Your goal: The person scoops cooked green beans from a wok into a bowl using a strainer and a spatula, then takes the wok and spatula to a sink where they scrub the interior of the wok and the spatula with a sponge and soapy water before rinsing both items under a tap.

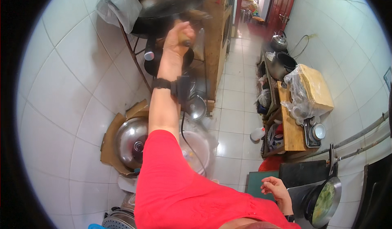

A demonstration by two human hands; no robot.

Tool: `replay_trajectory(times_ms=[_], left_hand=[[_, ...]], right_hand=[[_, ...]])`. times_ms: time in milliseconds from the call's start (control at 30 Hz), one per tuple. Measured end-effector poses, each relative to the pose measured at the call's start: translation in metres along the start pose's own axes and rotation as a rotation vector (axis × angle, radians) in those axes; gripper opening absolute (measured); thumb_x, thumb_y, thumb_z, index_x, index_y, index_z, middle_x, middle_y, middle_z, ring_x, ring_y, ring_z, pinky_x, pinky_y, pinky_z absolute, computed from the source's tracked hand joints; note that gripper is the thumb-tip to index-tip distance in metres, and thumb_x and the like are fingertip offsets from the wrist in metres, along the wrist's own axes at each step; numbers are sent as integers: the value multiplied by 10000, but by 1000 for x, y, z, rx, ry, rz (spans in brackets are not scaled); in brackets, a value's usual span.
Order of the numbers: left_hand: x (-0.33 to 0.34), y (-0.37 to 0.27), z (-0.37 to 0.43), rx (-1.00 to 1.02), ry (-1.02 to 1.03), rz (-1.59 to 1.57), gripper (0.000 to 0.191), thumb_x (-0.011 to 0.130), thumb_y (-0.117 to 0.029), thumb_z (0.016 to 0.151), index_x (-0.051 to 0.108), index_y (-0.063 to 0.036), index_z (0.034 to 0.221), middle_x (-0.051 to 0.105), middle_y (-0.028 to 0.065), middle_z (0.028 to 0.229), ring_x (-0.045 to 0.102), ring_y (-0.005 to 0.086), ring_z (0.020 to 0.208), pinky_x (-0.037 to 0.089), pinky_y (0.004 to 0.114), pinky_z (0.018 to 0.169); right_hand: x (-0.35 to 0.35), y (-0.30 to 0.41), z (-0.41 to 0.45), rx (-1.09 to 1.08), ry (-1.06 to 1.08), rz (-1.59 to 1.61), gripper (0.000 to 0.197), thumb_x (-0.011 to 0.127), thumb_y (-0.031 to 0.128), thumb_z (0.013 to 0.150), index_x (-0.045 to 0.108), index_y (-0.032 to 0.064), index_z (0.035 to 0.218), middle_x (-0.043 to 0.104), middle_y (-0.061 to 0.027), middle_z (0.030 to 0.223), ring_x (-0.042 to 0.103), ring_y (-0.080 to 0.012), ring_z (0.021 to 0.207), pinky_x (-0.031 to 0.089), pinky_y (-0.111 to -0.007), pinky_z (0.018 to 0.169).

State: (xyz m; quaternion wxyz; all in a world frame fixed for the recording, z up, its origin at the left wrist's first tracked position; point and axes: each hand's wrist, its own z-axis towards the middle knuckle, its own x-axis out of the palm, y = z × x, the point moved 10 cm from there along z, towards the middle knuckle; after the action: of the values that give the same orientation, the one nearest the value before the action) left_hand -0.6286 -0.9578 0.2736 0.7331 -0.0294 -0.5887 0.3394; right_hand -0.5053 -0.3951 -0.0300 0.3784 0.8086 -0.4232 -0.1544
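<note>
My left hand (180, 37) is stretched out at the upper left, closed around a short wooden handle (184, 39) with a dark end; blur hides what it belongs to. Just beyond that hand, a large dark wok (168, 3) sits on a metal rack (128, 45). Another dark pan (150, 63) is below it, partly behind my forearm. My right hand (274, 189) is at the lower right, fingers loosely bent and apart, holding nothing. To its right, a frying pan (338, 195) contains yellow-green food (324, 201). A green panel (257, 183) lies behind the right hand.
A steel lid (131, 143) on cardboard and a pale tub (205, 149) stand low at left. At right are a wooden board (289, 128), small bowls (318, 132), a plastic-wrapped stack (315, 88), a black pot (281, 65) and a kettle (279, 41). A jug (258, 134) is on the floor.
</note>
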Motion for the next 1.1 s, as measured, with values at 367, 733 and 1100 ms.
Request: replay_trajectory(times_ms=[367, 733, 1100], left_hand=[[92, 140, -180, -305, 142, -124, 203, 485, -24, 874, 455, 30, 1067, 424, 36, 797, 438, 79, 561, 391, 220, 446], [161, 349, -435, -871, 220, 168, 492, 691, -73, 666, 436, -44, 1085, 460, 32, 671, 413, 108, 393, 328, 239, 327], [244, 462, -568, -1442, 406, 53, 436, 654, -31, 654, 411, -31, 1017, 386, -1, 621, 356, 82, 388, 290, 221, 338]], right_hand=[[-7, 3, -51, -276, 46, -50, 181, 553, 86, 866, 581, -22, 1008, 638, -89, 776, 619, -148, 639, 484, -252, 568], [8, 16, -242, -489, 276, 632, 417, 548, 214, 911, 430, -3, 1247, 586, -178, 1081, 593, -250, 1001, 527, -353, 730], [-40, -122, -390, -360, -451, 474, 264, 590, 113, 818, 530, 13, 1054, 529, -22, 708, 519, -72, 528, 401, -219, 438]])
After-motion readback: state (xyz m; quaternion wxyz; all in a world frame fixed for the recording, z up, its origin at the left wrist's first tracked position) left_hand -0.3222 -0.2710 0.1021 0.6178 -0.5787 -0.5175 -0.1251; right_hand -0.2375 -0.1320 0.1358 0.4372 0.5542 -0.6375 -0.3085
